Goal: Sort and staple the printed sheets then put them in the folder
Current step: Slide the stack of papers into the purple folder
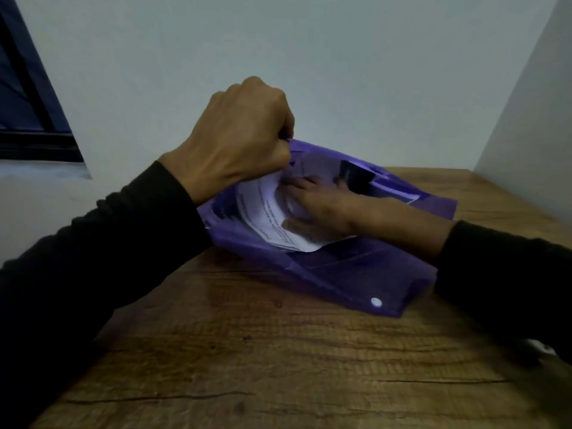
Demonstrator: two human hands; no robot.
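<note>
left hand (244,134) is pinching the upper edge of the purple folder (337,274), fingers curled, lifting it open. printed sheets (272,218) are lying partly inside the folder mouth. right hand (318,209) is pressing on them, fingers fairly straight. folder is lying on the wooden table (247,366).

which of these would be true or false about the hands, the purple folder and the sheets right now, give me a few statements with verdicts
1. The left hand grips the upper edge of the purple folder. True.
2. The right hand holds a stapler. False: it rests on the printed sheets at the folder's opening.
3. The sheets lie flat on the wooden table beside the folder. False: they sit partly inside it.
4. The folder has a white snap button. True.
</note>
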